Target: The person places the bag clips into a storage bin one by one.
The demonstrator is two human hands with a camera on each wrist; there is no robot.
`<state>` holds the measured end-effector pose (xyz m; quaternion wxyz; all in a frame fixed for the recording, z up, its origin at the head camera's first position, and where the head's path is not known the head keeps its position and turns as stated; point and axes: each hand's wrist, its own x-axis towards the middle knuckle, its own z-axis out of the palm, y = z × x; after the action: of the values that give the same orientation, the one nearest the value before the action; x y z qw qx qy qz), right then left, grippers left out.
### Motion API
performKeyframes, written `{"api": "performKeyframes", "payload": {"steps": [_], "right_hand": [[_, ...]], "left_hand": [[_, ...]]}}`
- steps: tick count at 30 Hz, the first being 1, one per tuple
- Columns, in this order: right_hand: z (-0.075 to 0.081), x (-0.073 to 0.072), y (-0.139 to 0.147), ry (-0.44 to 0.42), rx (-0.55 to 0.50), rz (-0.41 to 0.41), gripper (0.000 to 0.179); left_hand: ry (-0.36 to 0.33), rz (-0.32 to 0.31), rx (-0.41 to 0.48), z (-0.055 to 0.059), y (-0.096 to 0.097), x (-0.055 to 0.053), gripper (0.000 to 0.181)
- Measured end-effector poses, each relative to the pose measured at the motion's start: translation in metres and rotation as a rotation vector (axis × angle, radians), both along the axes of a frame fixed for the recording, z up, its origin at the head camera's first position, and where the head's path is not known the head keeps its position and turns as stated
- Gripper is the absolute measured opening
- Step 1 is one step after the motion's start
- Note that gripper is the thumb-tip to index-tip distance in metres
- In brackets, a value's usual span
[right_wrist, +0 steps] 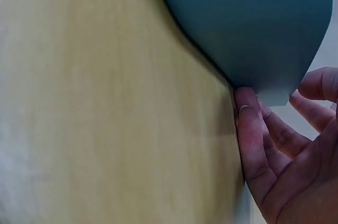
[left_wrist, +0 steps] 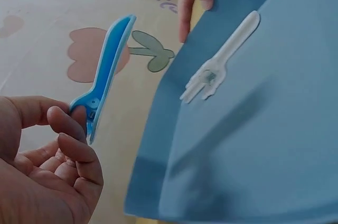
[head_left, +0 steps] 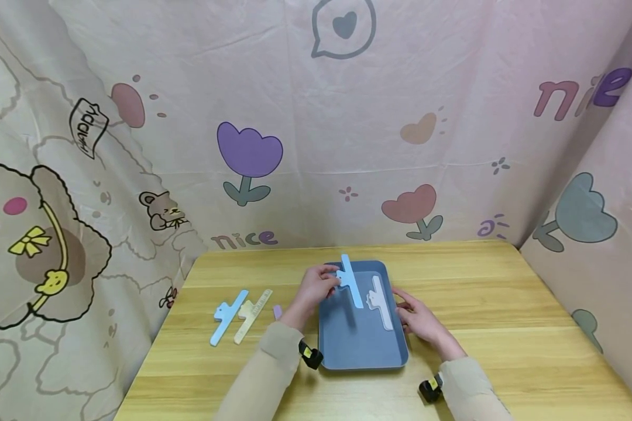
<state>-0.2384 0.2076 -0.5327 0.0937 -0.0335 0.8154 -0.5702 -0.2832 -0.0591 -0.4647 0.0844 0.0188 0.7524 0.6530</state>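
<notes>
My left hand (head_left: 316,287) pinches a light blue clip (head_left: 350,282) between thumb and fingers, raised over the far part of a blue-grey tray (head_left: 355,361). In the left wrist view this clip (left_wrist: 108,68) is seen edge-on, its shadow falling on the tray floor. A white clip (head_left: 381,304) lies in the tray's right half. At the tray's right side, my right hand (head_left: 418,316) touches the outer wall and rim with its fingertips; in the right wrist view the fingers (right_wrist: 253,134) rest low against the tray wall (right_wrist: 253,34).
Left of the tray, another light blue clip (head_left: 229,317) and a cream clip (head_left: 253,316) lie on the wooden table (head_left: 463,275). A small purple piece (head_left: 277,311) shows partly behind the left forearm. A printed curtain (head_left: 316,117) hangs behind and beside the table.
</notes>
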Motion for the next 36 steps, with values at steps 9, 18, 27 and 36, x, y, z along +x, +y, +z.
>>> {"api": "performKeyframes", "payload": {"steps": [9, 18, 27, 36], "right_hand": [[-0.001, 0.0, -0.001, 0.008, -0.02, -0.001, 0.054], [-0.004, -0.001, -0.001, 0.014, -0.021, -0.013, 0.054], [-0.001, 0.001, -0.003, 0.008, -0.023, -0.011, 0.055], [-0.004, -0.001, -0.001, 0.014, -0.009, -0.021, 0.055]], "left_hand": [[-0.026, 0.016, -0.029, -0.017, 0.01, -0.008, 0.034], [-0.029, 0.013, -0.079, -0.024, 0.018, -0.011, 0.03], [-0.045, -0.003, -0.106, -0.032, 0.025, -0.013, 0.029], [-0.066, 0.006, -0.103, -0.037, 0.032, -0.017, 0.03]]}}
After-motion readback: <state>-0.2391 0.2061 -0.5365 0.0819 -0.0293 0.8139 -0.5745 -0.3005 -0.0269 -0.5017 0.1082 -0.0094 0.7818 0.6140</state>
